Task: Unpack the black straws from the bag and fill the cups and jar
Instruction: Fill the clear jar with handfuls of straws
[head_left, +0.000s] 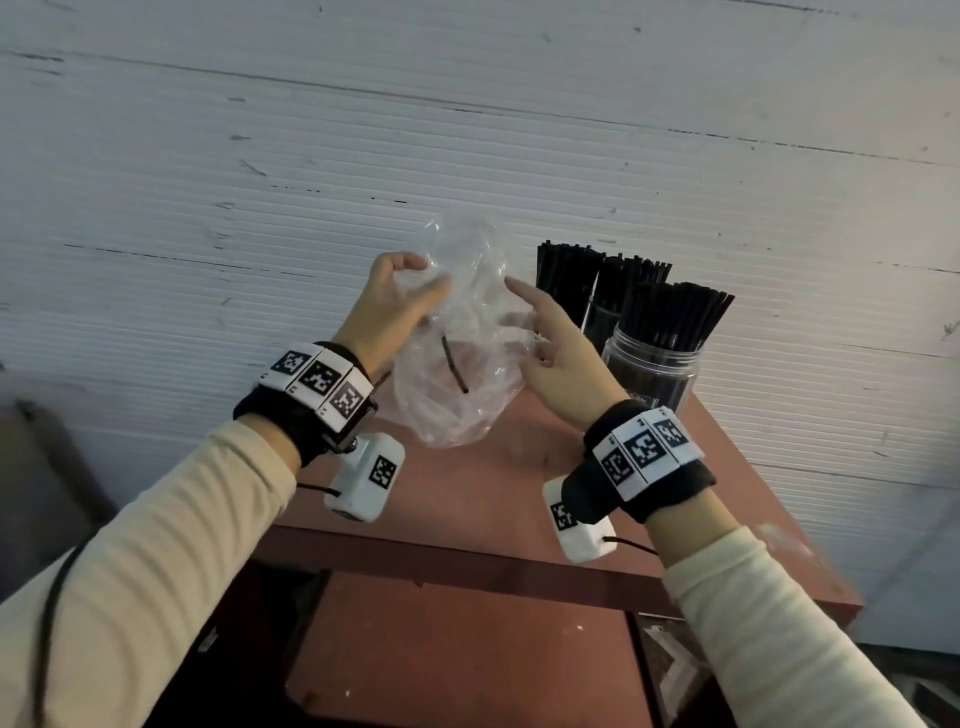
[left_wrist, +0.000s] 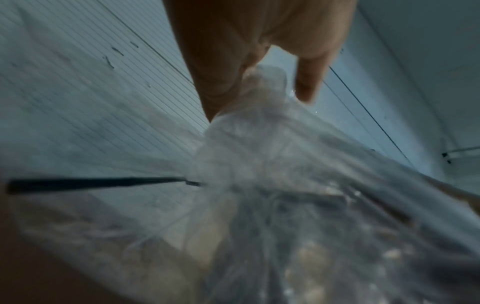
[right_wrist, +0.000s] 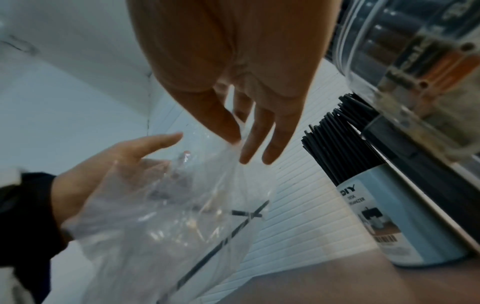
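My left hand (head_left: 415, 278) grips the bunched top of a clear plastic bag (head_left: 457, 410) and holds it up over the table. The left wrist view shows fingers (left_wrist: 233, 86) pinching the gathered plastic (left_wrist: 262, 115). A single black straw (head_left: 454, 371) lies slanted inside the bag, and it also shows in the wrist views (left_wrist: 98, 183) (right_wrist: 221, 246). My right hand (head_left: 519, 306) touches the bag's right side with straight fingers (right_wrist: 254, 144). A clear jar (head_left: 649, 374) and two cups (head_left: 597, 312) behind it stand at the right, packed with black straws (head_left: 675, 312).
A red-brown table (head_left: 519, 483) bears the jar and cups near its far right corner; a white cup with a label (right_wrist: 389, 216) shows in the right wrist view. A white ribbed wall (head_left: 467, 130) rises right behind. A lower shelf (head_left: 457, 649) sits beneath the tabletop.
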